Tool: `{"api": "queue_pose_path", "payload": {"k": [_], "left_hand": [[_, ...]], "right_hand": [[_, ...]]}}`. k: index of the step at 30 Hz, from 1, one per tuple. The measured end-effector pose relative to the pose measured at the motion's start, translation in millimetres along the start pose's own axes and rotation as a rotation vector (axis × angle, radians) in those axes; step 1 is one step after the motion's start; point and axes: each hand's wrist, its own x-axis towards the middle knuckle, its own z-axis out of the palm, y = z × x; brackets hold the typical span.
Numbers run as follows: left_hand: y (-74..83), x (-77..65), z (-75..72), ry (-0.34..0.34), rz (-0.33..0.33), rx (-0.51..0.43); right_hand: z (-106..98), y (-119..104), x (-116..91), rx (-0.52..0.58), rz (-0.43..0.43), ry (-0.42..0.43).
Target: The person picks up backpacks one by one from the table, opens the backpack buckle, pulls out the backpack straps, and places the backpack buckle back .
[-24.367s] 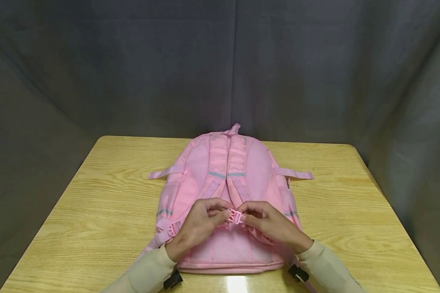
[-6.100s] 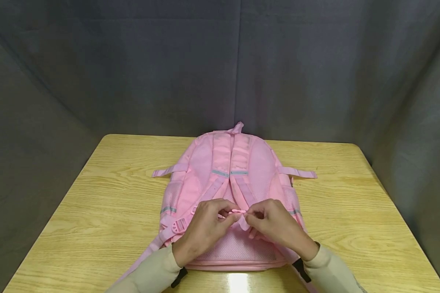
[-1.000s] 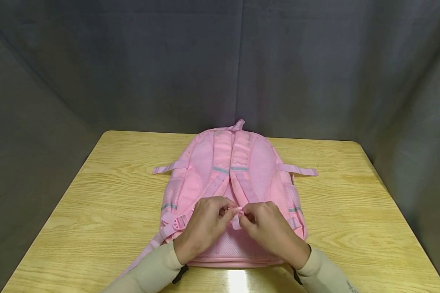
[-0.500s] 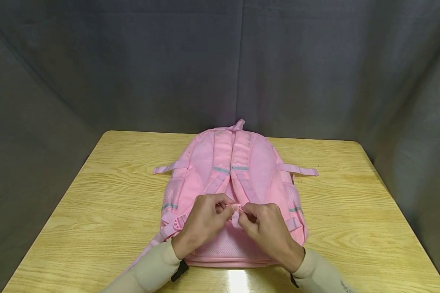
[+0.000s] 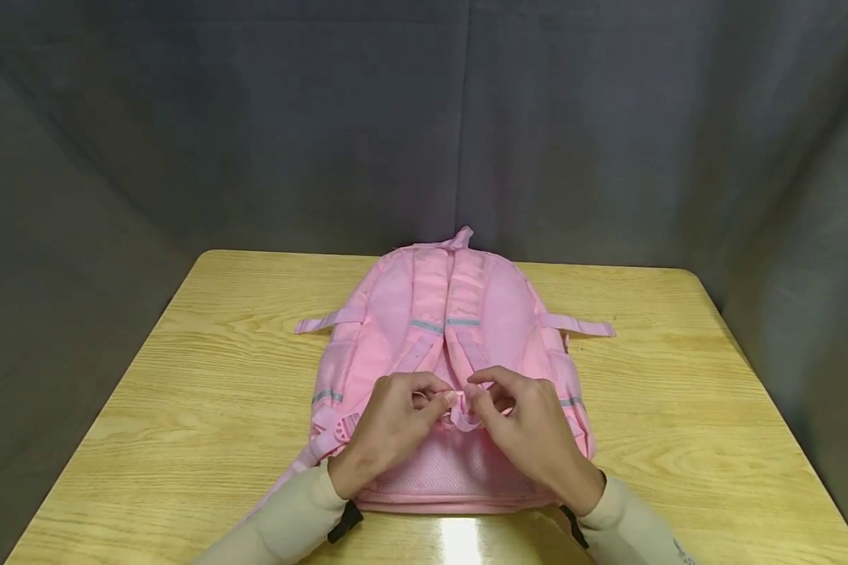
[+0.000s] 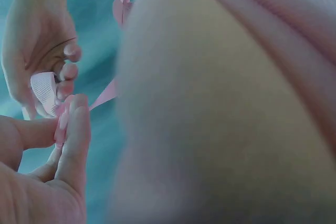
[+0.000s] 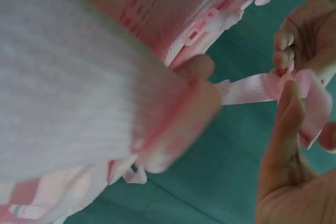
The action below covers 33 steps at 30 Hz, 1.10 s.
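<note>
A pink backpack (image 5: pixel 512 314) lies with its shoulder straps upward. Over its lower half, my left hand (image 5: pixel 396 420) pinches a small pink plastic buckle (image 6: pixel 62 124) between thumb and fingers. My right hand (image 5: pixel 526 416) is right beside it, thumb and index finger pinching a pale pink webbing strap (image 7: pixel 316 103). The strap bends into a loop at the buckle, its lower bend hanging between the hands in the head view. In the right wrist view a stretch of webbing (image 7: pixel 249 88) runs from the buckle toward the bag. Fingers partly hide how the strap passes through the buckle.
The backpack rests on a wooden table (image 5: pixel 205 377) before a dark curtain (image 5: pixel 311 133). Side straps (image 5: pixel 578 325) stick out on both sides of the bag. Another pink buckle (image 5: pixel 345 428) lies at its lower left, on a strap running toward the front edge.
Both hands stay at the bag's lower middle. My right hand has risen slightly and its fingers have shifted on the strap, whose loop now hangs wider. Earlier, the buckle faced the camera more fully.
</note>
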Motion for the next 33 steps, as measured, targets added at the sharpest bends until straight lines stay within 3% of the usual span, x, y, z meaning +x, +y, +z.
{"api": "queue_pose_path", "payload": {"k": [8, 10, 13, 17, 21, 27, 33], "left_hand": [[4.5, -1.0, -1.8, -0.024, -0.044, -0.072], [5.4, -1.4, -2.1, -0.032, -0.047, -0.077], [6.5, -1.8, -2.6, -0.043, -0.042, -0.082], [7.4, -2.5, -2.9, -0.054, -0.037, -0.086], [8.0, -3.1, -3.8, -0.06, -0.035, -0.092], [9.5, -3.5, -6.4, -0.07, -0.026, -0.139], [8.1, -4.4, -10.4, -0.068, -0.014, -0.139]], "right_hand": [[-8, 16, 8, -0.096, 0.064, -0.015], [-9, 20, 9, -0.07, 0.066, -0.041], [-9, 25, 11, 0.058, 0.072, -0.138], [-8, 27, 13, 0.279, 0.088, -0.345], [-8, 30, 14, 0.335, 0.044, -0.462], [-6, 33, 13, 0.319, 0.014, -0.449], [-7, 34, 12, 0.303, 0.066, -0.427]]}}
